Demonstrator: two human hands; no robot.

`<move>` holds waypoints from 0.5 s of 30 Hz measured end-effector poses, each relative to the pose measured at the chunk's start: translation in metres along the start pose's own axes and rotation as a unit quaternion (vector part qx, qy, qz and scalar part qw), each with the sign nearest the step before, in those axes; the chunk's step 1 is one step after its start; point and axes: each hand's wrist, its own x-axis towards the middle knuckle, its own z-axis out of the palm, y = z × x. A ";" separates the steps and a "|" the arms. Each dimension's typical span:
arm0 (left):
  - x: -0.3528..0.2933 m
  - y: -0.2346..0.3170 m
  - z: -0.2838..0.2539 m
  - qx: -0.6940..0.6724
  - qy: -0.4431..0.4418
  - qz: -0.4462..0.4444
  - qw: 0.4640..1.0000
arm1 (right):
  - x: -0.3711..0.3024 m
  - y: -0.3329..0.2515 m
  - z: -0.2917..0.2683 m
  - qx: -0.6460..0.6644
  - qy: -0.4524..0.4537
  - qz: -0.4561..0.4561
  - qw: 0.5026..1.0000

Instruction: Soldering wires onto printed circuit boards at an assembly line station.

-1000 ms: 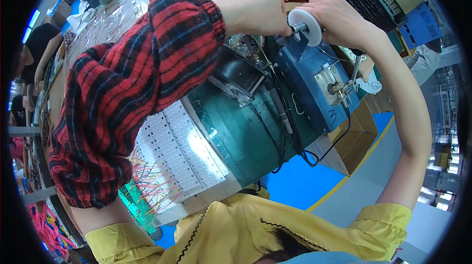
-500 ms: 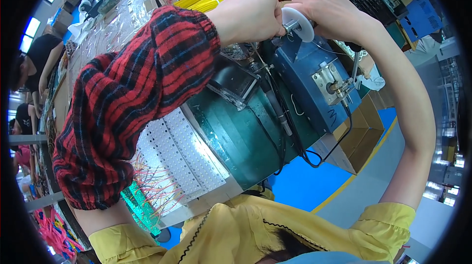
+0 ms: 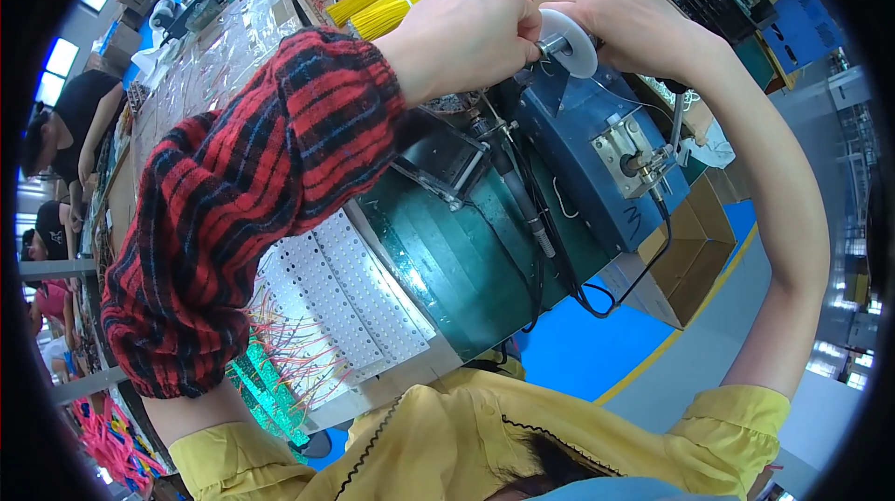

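Head view: left hand pinches the axle left of the white spool; right hand grips its right rim, atop the blue machine.

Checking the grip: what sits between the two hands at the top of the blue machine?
In the head view, a white spool lies between the left hand and right hand; both touch it.

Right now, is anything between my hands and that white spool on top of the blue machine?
Nothing visible: the left hand and right hand are both already on the white spool, atop the blue machine.
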 end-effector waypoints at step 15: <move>-0.005 0.010 0.000 0.064 0.002 0.018 0.998 | 0.001 -0.001 0.003 -0.063 0.057 -0.033 0.996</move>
